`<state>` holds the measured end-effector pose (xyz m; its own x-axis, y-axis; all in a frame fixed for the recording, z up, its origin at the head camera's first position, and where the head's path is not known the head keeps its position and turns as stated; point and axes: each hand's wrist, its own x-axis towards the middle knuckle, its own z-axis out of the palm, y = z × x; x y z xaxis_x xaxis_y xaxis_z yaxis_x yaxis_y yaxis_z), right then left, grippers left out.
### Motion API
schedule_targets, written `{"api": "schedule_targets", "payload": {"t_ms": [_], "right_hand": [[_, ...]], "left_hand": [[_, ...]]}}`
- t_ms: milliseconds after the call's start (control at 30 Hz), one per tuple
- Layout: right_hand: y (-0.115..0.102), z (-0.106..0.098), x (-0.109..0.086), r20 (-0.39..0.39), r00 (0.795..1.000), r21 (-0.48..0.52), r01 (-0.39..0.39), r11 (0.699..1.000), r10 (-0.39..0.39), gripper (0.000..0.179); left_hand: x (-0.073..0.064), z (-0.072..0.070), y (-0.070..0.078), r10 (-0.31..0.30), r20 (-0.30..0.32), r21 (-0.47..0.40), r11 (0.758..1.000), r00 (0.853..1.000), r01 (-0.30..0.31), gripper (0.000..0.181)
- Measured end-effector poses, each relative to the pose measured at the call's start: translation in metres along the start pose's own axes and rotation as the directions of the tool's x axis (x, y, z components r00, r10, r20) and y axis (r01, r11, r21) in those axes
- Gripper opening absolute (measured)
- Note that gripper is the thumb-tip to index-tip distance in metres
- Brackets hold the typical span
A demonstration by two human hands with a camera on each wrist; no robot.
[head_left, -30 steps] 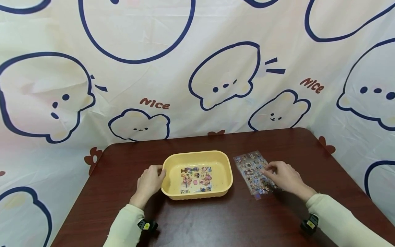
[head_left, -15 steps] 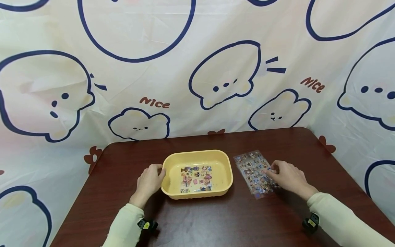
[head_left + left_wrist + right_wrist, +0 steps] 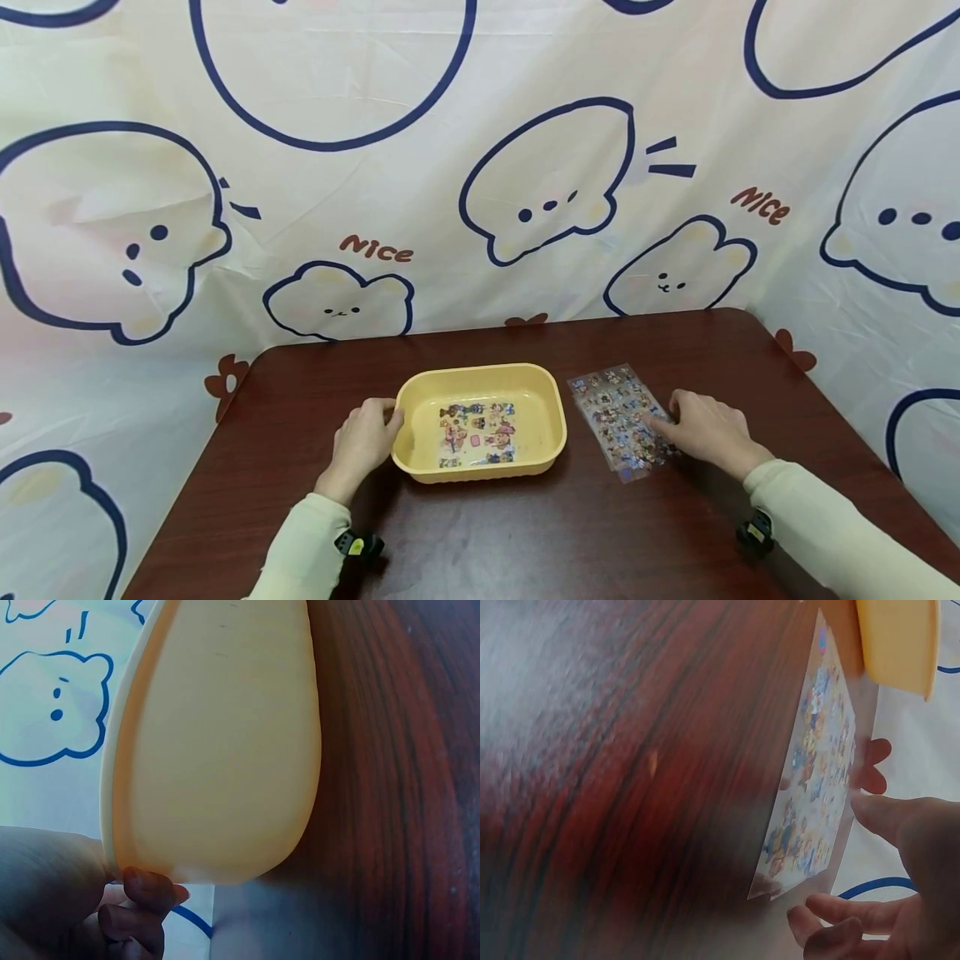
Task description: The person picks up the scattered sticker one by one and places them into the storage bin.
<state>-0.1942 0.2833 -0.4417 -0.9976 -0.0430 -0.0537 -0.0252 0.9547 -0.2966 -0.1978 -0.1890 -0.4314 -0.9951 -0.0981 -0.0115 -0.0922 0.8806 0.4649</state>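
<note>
My left hand (image 3: 363,443) grips the left end of a yellow plastic tray (image 3: 540,421). In the left wrist view, thumb and fingers pinch the rim of the tray (image 3: 225,742). Inside the tray lies a sticker sheet (image 3: 461,454) with small cartoon figures. To the tray's right, several clear sticker sheets (image 3: 617,417), seemingly stacked, lie slanted on the table. My right hand (image 3: 708,429) is at their right edge, its thumb over the sheets. The right wrist view shows thumb and fingers apart beside the sheets (image 3: 810,780); whether the thumb touches them I cannot tell.
A dark red-brown wooden table (image 3: 510,542) carries everything. Behind it and at both sides hangs a pale curtain (image 3: 420,200) with blue cartoon outlines. Black wrist devices sit under both sleeves (image 3: 303,550).
My right hand's fingers have spread away from the thumb, and the hand has shifted slightly right. The left hand and the tray stay put.
</note>
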Motion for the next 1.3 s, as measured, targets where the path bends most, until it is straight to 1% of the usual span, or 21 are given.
{"api": "schedule_targets", "payload": {"t_ms": [267, 433, 567, 933, 1133, 1300], "right_hand": [[0.0051, 0.0027, 0.0031, 0.036, 0.999, -0.028, -0.007, 1.000, 0.008, 0.055], [0.0060, 0.0004, 0.0052, 0.071, 0.997, -0.021, -0.005, 1.000, 0.006, 0.065], [0.0056, -0.0016, 0.0057, 0.096, 0.995, -0.009, -0.010, 1.000, 0.011, 0.068], [0.0102, -0.0007, 0.0067, 0.109, 0.994, 0.041, -0.021, 0.999, 0.017, 0.058], [0.0079, -0.0008, 0.0052, 0.116, 0.992, 0.069, -0.050, 0.996, 0.042, 0.053], [0.0051, -0.0009, 0.0060, 0.107, 0.993, 0.060, -0.056, 0.997, 0.049, 0.050]], "left_hand": [[0.0006, 0.0000, 0.0005, -0.002, 0.001, -0.001, 1.000, 1.000, 0.002, 0.038], [0.0007, -0.0005, 0.0008, 0.001, 0.000, -0.001, 1.000, 1.000, -0.001, 0.037], [0.0007, -0.0004, 0.0007, 0.002, 0.001, -0.001, 1.000, 1.000, -0.002, 0.037], [0.0002, 0.0001, 0.0001, -0.001, -0.002, -0.003, 1.000, 1.000, 0.001, 0.037], [0.0000, 0.0001, 0.0007, 0.000, -0.001, -0.001, 1.000, 1.000, 0.000, 0.037], [0.0000, 0.0001, 0.0008, -0.008, -0.002, 0.002, 1.000, 1.000, 0.008, 0.037]]}}
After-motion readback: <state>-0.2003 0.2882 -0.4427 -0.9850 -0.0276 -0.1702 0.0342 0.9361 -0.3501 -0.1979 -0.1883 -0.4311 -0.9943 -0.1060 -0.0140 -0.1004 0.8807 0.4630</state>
